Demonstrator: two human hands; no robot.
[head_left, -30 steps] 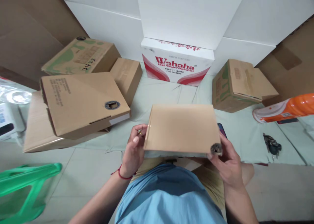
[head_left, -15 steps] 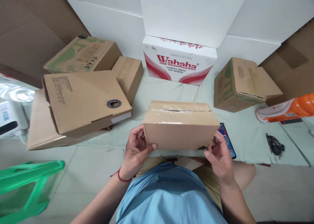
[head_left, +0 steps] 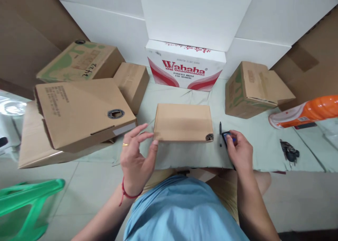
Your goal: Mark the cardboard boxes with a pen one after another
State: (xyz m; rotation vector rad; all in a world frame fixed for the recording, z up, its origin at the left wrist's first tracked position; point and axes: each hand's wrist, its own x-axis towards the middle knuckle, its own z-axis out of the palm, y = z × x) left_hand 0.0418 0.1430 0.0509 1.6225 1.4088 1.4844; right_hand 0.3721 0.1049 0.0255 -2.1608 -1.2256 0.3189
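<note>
A small brown cardboard box (head_left: 183, 121) lies flat on the table in front of me, a dark round mark at its near right corner. By its near left corner is my left hand (head_left: 138, 156), fingers apart, thumb and fingertips close to or touching the edge. My right hand (head_left: 239, 149) is closed over a dark smartphone (head_left: 225, 138) right of the box, and it covers most of the phone. Whether the phone is lifted I cannot tell. Between box and phone lies a black pen (head_left: 220, 131).
Several cardboard boxes (head_left: 87, 107) are piled on the left. A white Wahaba-style printed carton (head_left: 185, 70) stands at the back. To the right are another cardboard box (head_left: 249, 89), an orange-and-white bottle (head_left: 303, 112) and keys (head_left: 289, 152). A green stool (head_left: 29, 198) stands on the floor.
The box has gone from both hands, tilted up, to lying flat on the table. My right hand has left it and closed over the phone; my left hand has loosened, fingers spread.
</note>
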